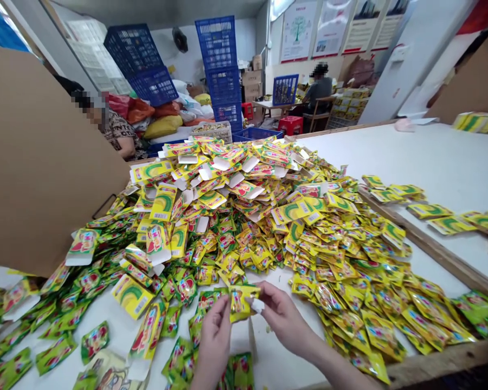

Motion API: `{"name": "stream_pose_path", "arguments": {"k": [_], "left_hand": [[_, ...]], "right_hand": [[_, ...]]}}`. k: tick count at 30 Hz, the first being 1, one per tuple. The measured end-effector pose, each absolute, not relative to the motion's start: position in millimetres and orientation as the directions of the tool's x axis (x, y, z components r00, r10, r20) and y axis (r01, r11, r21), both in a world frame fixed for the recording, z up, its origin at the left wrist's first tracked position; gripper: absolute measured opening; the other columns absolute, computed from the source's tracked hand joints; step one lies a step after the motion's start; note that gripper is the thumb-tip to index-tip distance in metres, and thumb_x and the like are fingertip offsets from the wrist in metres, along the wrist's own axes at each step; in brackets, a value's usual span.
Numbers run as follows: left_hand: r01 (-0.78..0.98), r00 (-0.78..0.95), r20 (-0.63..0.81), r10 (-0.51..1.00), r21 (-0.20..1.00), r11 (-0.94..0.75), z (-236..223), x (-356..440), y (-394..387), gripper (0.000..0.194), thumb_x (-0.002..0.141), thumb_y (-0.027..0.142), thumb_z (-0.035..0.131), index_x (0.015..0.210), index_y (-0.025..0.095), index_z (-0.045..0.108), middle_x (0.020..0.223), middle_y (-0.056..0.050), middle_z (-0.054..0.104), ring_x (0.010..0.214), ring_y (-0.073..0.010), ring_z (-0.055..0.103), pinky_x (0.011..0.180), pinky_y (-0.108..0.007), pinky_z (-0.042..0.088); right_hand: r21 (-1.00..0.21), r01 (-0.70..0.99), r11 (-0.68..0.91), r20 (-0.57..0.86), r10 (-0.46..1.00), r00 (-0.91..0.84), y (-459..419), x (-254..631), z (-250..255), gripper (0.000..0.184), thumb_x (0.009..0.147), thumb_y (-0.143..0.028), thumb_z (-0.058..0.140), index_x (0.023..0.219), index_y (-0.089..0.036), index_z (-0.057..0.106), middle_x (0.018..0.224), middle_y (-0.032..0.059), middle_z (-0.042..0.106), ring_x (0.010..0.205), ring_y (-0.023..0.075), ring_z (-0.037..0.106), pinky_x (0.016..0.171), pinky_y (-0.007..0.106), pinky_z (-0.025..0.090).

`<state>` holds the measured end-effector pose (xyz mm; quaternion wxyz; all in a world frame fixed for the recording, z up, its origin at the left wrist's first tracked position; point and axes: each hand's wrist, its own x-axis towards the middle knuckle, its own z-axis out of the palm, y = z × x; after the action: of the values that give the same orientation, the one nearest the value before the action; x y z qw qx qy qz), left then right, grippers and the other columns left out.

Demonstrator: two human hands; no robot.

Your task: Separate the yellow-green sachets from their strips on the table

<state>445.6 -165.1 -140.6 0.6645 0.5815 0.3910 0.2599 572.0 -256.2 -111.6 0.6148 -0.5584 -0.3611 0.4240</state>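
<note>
A small yellow candy packet [239,304] is held between my two hands just above the near part of the table. My left hand [214,331] pinches its left side, and my right hand [282,319] grips its right side. At my right thumb shows a small white bit [257,306]; whether it is a wrap or part of something held, I cannot tell. Green packets [178,357] lie beside my left hand. To the right of my right hand spreads a heap of yellow packets [350,281]. Beyond both hands rises a pile of open small boxes [228,162].
A large brown carton [44,162] stands at the left. A wooden strip [423,244] crosses the white table, with flat yellow boxes [447,219] past it. Blue crates [217,65] are stacked behind. One person [120,130] is at the back left, another [320,89] sits farther off.
</note>
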Motion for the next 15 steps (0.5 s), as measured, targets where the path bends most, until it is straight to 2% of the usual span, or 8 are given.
{"name": "stream_pose_path", "arguments": {"k": [2, 4, 7, 9, 11, 12, 15], "left_hand": [[0.1, 0.581, -0.251, 0.774, 0.966, 0.238, -138, 443, -171, 0.052, 0.076, 0.06, 0.045, 0.1, 0.017, 0.061, 0.105, -0.014, 0.066, 0.083, -0.0251, 0.066, 0.077, -0.039, 0.054], [0.113, 0.623, -0.239, 0.745, 0.97, 0.217, -134, 439, -176, 0.047, 0.079, 0.056, 0.044, 0.1, 0.017, 0.06, 0.102, -0.011, 0.066, 0.084, -0.0245, 0.065, 0.074, -0.037, 0.054], [0.174, 0.61, -0.146, 0.779, 0.984, 0.048, -130, 437, -187, 0.034, 0.082, 0.046, 0.047, 0.092, 0.017, 0.062, 0.086, -0.007, 0.066, 0.079, -0.0218, 0.062, 0.071, -0.032, 0.053], [0.236, 0.564, -0.032, 0.825, 0.964, -0.123, -128, 435, -191, 0.032, 0.084, 0.043, 0.044, 0.084, 0.018, 0.063, 0.082, -0.007, 0.062, 0.078, -0.0204, 0.06, 0.07, -0.03, 0.051], [0.328, 0.534, 0.074, 0.842, 0.9, -0.287, -126, 428, -187, 0.031, 0.085, 0.041, 0.042, 0.087, 0.019, 0.063, 0.09, -0.008, 0.059, 0.086, -0.0213, 0.058, 0.075, -0.032, 0.049], [0.393, 0.509, 0.112, 0.853, 0.852, -0.347, -125, 421, -180, 0.032, 0.085, 0.041, 0.041, 0.094, 0.019, 0.061, 0.096, -0.009, 0.057, 0.091, -0.0223, 0.056, 0.079, -0.035, 0.048], [0.697, 0.369, 0.175, 0.913, 0.597, -0.397, -123, 387, -143, 0.05, 0.084, 0.047, 0.037, 0.122, 0.015, 0.044, 0.11, -0.013, 0.054, 0.104, -0.0279, 0.051, 0.09, -0.045, 0.04]], "right_hand": [[-1.0, -0.031, 0.001, -0.011, 0.93, 0.367, -256, 573, -110, 0.007, 0.083, -0.026, 0.052, 0.081, -0.019, 0.053, 0.072, -0.0015, 0.055, 0.069, 0.0134, 0.052, 0.065, 0.024, 0.042], [-1.0, -0.028, -0.004, -0.013, 0.943, 0.332, -257, 574, -109, 0.007, 0.081, -0.025, 0.054, 0.085, -0.02, 0.05, 0.073, -0.0023, 0.055, 0.068, 0.0124, 0.051, 0.063, 0.023, 0.042], [-0.95, -0.308, -0.053, -0.123, 0.969, 0.214, -256, 569, -111, 0.037, 0.077, -0.029, 0.061, 0.108, -0.026, 0.042, 0.086, -0.0012, 0.059, 0.076, 0.0136, 0.056, 0.069, 0.026, 0.045], [-0.906, -0.411, -0.097, -0.165, 0.977, 0.133, -255, 565, -113, 0.044, 0.073, -0.029, 0.066, 0.112, -0.025, 0.045, 0.087, -0.0001, 0.061, 0.08, 0.0151, 0.058, 0.072, 0.028, 0.046], [-0.917, -0.386, -0.096, -0.155, 0.98, 0.123, -253, 562, -117, 0.03, 0.073, -0.027, 0.066, 0.101, -0.019, 0.058, 0.084, 0.0013, 0.063, 0.078, 0.016, 0.058, 0.073, 0.028, 0.046], [-0.929, -0.36, -0.089, -0.145, 0.981, 0.132, -253, 563, -118, 0.022, 0.075, -0.026, 0.064, 0.095, -0.017, 0.062, 0.082, 0.0021, 0.064, 0.077, 0.0164, 0.059, 0.072, 0.029, 0.046], [-0.955, -0.278, -0.099, -0.149, 0.975, 0.165, -258, 574, -122, 0.018, 0.079, -0.024, 0.058, 0.094, -0.017, 0.065, 0.084, 0.0038, 0.067, 0.076, 0.0186, 0.061, 0.069, 0.029, 0.047]]}}
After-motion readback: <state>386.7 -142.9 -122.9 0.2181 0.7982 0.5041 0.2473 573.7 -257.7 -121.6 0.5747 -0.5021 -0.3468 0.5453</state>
